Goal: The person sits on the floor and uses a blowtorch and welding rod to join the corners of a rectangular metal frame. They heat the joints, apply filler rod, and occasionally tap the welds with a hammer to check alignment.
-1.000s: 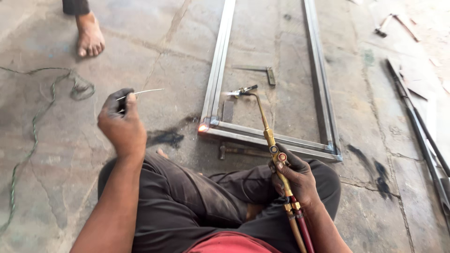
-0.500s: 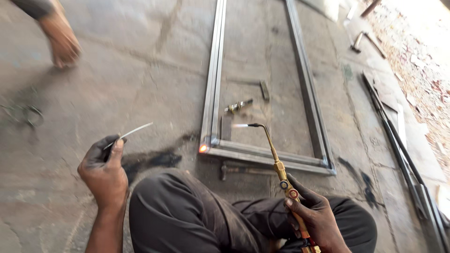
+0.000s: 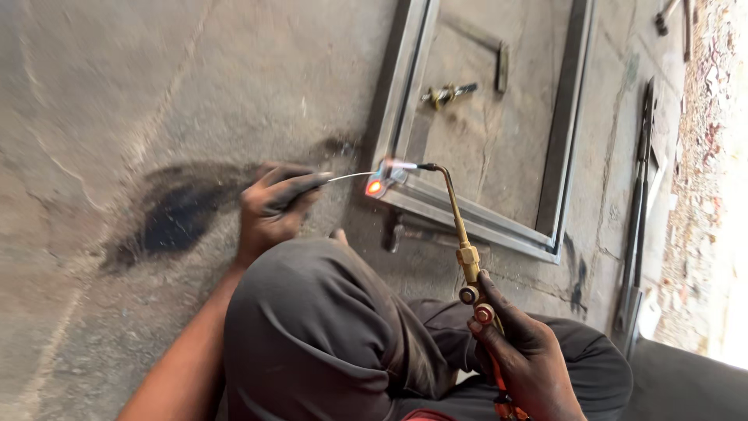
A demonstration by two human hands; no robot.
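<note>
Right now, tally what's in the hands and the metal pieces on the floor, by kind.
Gas torch, in right hand: 1
Filler rod, in left hand: 1
Rectangular metal frame, corner glowing: 1
Brass fitting inside the frame: 1
Flat metal bar inside the frame: 1
Long dark bars beside the frame: count unclear
Total: 5 plus bars

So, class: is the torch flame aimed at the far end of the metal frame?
No: the torch flame plays on the glowing near corner of the metal frame, where the left hand brings a thin rod.

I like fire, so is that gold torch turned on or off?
On. A small pale flame shoots from the tip of the torch in the right hand, and the corner of the metal frame glows orange there.
</note>
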